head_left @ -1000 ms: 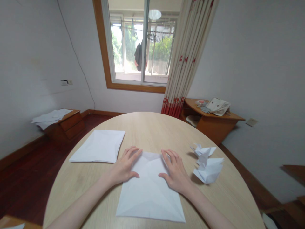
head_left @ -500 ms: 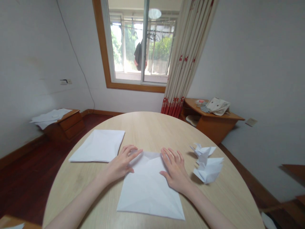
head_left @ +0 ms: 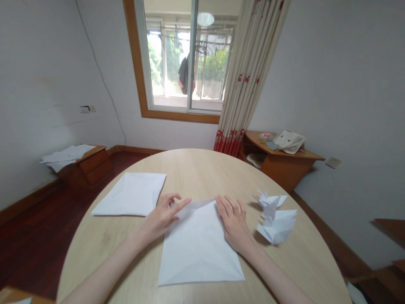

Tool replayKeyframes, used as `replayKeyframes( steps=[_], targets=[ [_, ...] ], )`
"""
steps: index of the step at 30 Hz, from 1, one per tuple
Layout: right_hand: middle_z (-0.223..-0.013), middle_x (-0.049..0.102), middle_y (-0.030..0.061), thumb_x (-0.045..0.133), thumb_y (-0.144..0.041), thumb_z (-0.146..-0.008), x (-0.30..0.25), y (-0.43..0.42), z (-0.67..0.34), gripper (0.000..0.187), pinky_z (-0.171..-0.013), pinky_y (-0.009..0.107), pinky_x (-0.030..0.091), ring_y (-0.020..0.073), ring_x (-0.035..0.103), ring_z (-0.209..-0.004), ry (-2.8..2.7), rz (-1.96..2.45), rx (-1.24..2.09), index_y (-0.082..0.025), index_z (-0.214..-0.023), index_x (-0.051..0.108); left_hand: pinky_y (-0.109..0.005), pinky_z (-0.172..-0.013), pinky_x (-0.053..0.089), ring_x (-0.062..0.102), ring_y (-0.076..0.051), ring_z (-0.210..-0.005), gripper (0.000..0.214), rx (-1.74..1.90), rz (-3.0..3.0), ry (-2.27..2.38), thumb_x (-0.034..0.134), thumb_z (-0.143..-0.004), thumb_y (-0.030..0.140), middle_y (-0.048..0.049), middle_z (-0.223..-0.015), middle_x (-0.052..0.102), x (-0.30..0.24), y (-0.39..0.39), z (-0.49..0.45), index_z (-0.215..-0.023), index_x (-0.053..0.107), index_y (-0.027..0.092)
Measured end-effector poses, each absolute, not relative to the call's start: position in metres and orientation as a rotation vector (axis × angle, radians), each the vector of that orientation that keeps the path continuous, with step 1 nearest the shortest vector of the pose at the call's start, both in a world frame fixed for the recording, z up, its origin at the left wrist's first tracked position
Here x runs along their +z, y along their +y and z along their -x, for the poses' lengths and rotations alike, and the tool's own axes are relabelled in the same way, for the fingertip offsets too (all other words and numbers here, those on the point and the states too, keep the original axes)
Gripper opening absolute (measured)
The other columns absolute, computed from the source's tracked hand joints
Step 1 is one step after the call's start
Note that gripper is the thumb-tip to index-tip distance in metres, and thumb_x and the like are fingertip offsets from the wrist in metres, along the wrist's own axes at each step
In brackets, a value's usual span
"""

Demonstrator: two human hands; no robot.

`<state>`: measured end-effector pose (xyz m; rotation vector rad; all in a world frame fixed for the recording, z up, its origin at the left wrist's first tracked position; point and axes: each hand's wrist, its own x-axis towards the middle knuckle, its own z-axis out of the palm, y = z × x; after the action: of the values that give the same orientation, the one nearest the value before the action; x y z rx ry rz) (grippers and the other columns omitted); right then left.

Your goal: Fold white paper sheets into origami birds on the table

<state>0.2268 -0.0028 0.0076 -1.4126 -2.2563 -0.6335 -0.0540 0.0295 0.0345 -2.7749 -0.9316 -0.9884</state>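
Observation:
A white sheet of paper point(head_left: 199, 249) with faint creases lies in front of me on the round table point(head_left: 193, 164). On its far left corner rests my left hand point(head_left: 164, 215), index finger stretched along the top edge and the other fingers loosely bent. My right hand point(head_left: 234, 219) lies on the far right edge, fingers extended and spread a little, the thumb hidden. To the left, close to my left hand, is a stack of white paper point(head_left: 129, 194). Two folded white paper shapes point(head_left: 278, 226), point(head_left: 268, 198) stand right of my right hand.
A low wooden cabinet point(head_left: 95, 162) with papers on top stands at the left wall. Behind the table on the right, a corner desk point(head_left: 284, 166) bears a cloth bag point(head_left: 289, 140). A long curtain point(head_left: 249, 76) hangs beside the window point(head_left: 190, 55).
The sheet has turned slightly, its near edge now more level and its far right corner higher. My right thumb has drawn in out of sight; the left hand has shifted only slightly.

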Motion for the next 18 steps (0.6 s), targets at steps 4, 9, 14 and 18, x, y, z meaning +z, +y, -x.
replayKeyframes(
  steps=[4, 9, 14, 18],
  targets=[
    [-0.142, 0.047, 0.0133, 0.037, -0.008, -0.089, 0.016, -0.006, -0.222, 0.074, -0.111, 0.051, 0.014, 0.0275, 0.032, -0.133, -2.204, 1.380, -0.707, -0.014, -0.152, 0.000, -0.033, -0.081, 0.051, 0.049, -0.019, -0.088, 0.068, -1.123, 2.676, -0.789, 0.046, -0.092, 0.005, -0.0063, -0.105, 0.046, 0.038, 0.027, 0.053, -0.148, 0.023, 0.034],
    [-0.145, 0.042, 0.0143, 0.041, -0.025, -0.093, 0.024, -0.011, -0.218, 0.072, -0.111, 0.051, 0.013, 0.0287, 0.029, -0.134, -2.209, 1.373, -0.650, -0.012, -0.152, 0.001, -0.029, -0.077, 0.049, 0.049, -0.016, -0.084, 0.066, -1.205, 2.641, -0.727, 0.041, -0.093, 0.000, -0.0035, -0.093, 0.049, 0.041, 0.023, 0.053, -0.149, 0.024, 0.031],
    [-0.148, 0.037, 0.0168, 0.046, -0.030, -0.092, 0.020, -0.011, -0.218, 0.080, -0.110, 0.052, 0.015, 0.0305, 0.024, -0.137, -2.272, 1.425, -0.598, -0.009, -0.151, -0.004, -0.026, -0.073, 0.049, 0.050, -0.015, -0.078, 0.063, -1.260, 2.629, -0.703, 0.036, -0.095, 0.001, -0.0021, -0.087, 0.050, 0.045, 0.020, 0.051, -0.149, 0.024, 0.031],
    [-0.150, 0.033, 0.0180, 0.047, -0.031, -0.091, 0.012, -0.007, -0.222, 0.083, -0.110, 0.053, 0.014, 0.0311, 0.023, -0.138, -2.264, 1.490, -0.576, -0.010, -0.151, -0.007, -0.025, -0.068, 0.048, 0.049, -0.015, -0.073, 0.060, -1.244, 2.612, -0.678, 0.034, -0.096, 0.003, -0.0014, -0.082, 0.049, 0.048, 0.019, 0.049, -0.149, 0.023, 0.028]
  ],
)
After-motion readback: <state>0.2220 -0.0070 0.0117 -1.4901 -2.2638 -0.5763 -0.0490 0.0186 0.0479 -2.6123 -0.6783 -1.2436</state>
